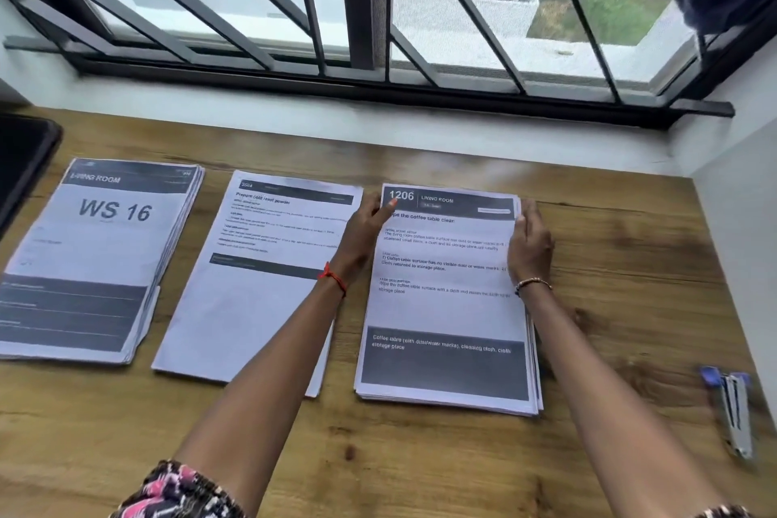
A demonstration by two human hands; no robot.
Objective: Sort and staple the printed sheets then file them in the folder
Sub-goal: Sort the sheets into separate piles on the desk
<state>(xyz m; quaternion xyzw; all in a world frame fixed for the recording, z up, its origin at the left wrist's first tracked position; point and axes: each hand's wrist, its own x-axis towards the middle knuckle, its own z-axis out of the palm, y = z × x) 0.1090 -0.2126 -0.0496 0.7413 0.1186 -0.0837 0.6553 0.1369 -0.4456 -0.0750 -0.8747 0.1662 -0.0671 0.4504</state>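
Three stacks of printed sheets lie side by side on the wooden table (420,467). The left stack (96,257) is headed "WS 16". The middle stack (252,290) has a recipe-style page on top. The right stack (450,307) is headed "1206 Living Room". My left hand (366,236) presses against the upper left edge of the right stack, thumb on the top sheet. My right hand (529,248) holds the upper right edge of the same stack. A silver and blue stapler (733,412) lies at the table's right edge, apart from both hands.
A dark flat object (25,160), cut off by the frame, sits at the far left of the table. A white sill and a barred window (378,34) run along the back. A white wall (740,223) closes the right side.
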